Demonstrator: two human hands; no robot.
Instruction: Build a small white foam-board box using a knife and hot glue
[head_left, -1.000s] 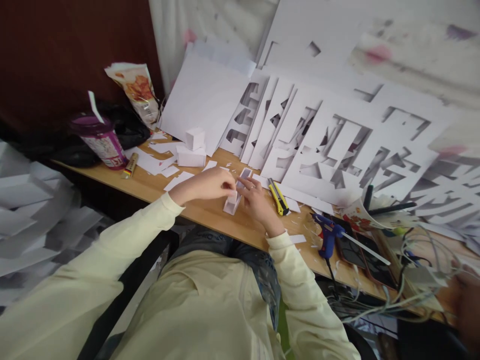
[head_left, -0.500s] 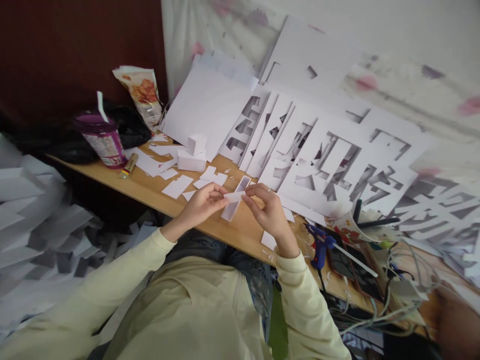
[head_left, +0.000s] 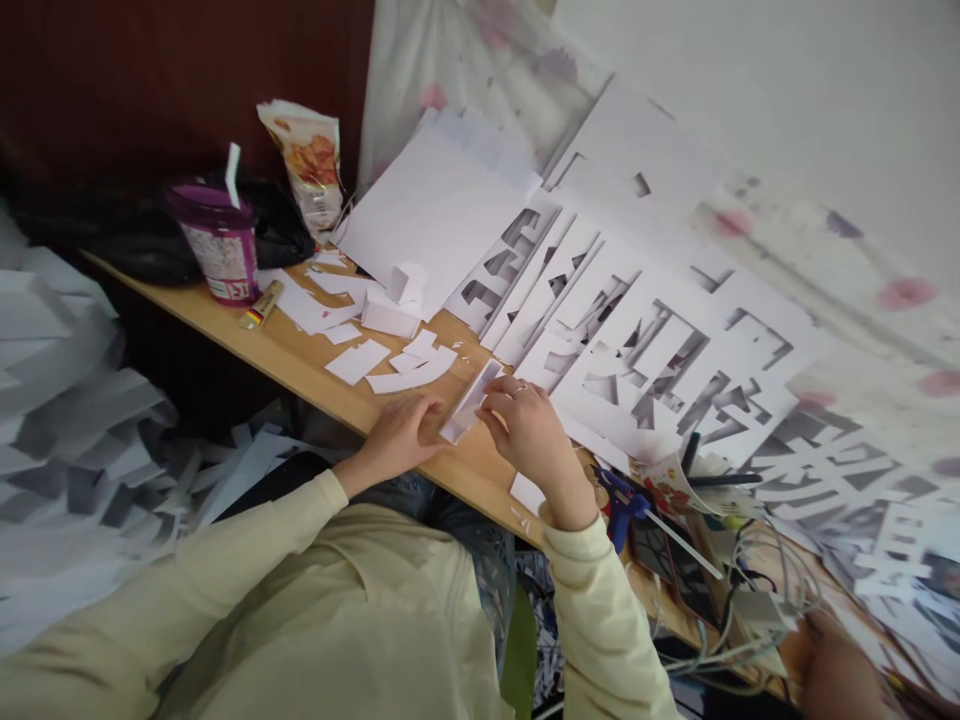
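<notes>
A folded white card strip (head_left: 468,402) lies slanted on the wooden desk (head_left: 300,365) near its front edge. My left hand (head_left: 401,432) rests on the desk with its fingers curled against the strip's lower end. My right hand (head_left: 525,428), with a ring on one finger, pinches the strip's right side near the top. Both arms wear pale yellow sleeves.
White sheets with cut-out shapes (head_left: 622,330) lean against the wall. Small white boxes (head_left: 397,300), loose paper scraps (head_left: 360,358), a purple cup (head_left: 217,240), a snack bag (head_left: 311,160) and a glue tube (head_left: 261,305) lie left. A blue glue gun (head_left: 622,500) and cables (head_left: 750,600) sit right. Paper offcuts (head_left: 75,420) pile on the floor.
Both hands lifted the strip off the desk half a second ago, then lowered it back onto the desk. The view has swung right and tilted.
</notes>
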